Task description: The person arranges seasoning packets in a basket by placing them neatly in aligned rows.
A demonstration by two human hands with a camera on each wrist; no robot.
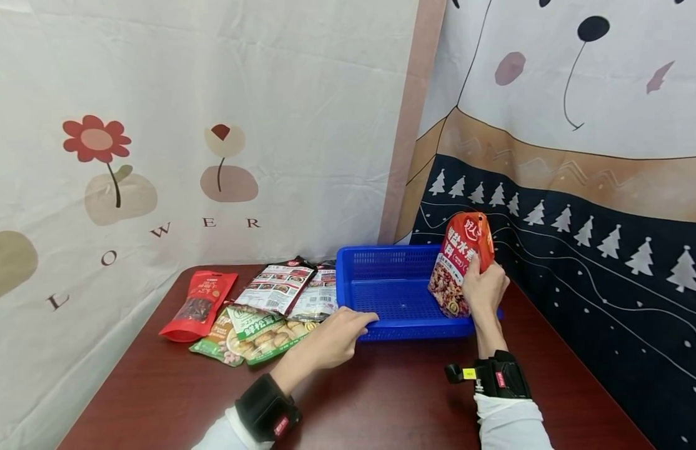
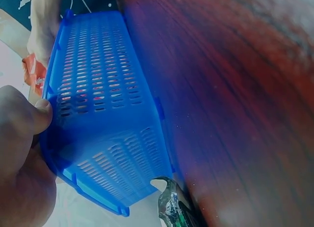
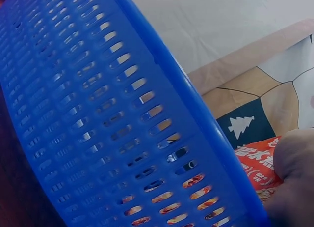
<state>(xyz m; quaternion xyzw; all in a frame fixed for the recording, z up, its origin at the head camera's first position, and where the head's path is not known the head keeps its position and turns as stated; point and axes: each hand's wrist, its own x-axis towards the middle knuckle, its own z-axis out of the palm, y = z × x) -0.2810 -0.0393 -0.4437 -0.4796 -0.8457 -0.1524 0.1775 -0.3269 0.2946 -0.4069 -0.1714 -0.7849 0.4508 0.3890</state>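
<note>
A blue perforated plastic basket (image 1: 404,294) sits on the brown table. My left hand (image 1: 341,336) holds its rim at the near left corner; in the left wrist view the thumb (image 2: 43,109) lies over that rim. At the basket's right end, my right hand (image 1: 485,287) grips a red-orange printed food packet (image 1: 453,262) by its upper right side. The packet stands tilted, its lower part inside the basket. In the right wrist view the basket wall (image 3: 98,109) hides much of the packet (image 3: 257,163), and the fingertips are out of sight.
Left of the basket lie a red pouch (image 1: 199,304), a green-and-white bag (image 1: 266,334), an orange-green bag (image 1: 218,340) and dark-edged packets with white labels (image 1: 277,284), partly overlapping. Printed curtains (image 1: 303,125) hang behind the table and along its right side.
</note>
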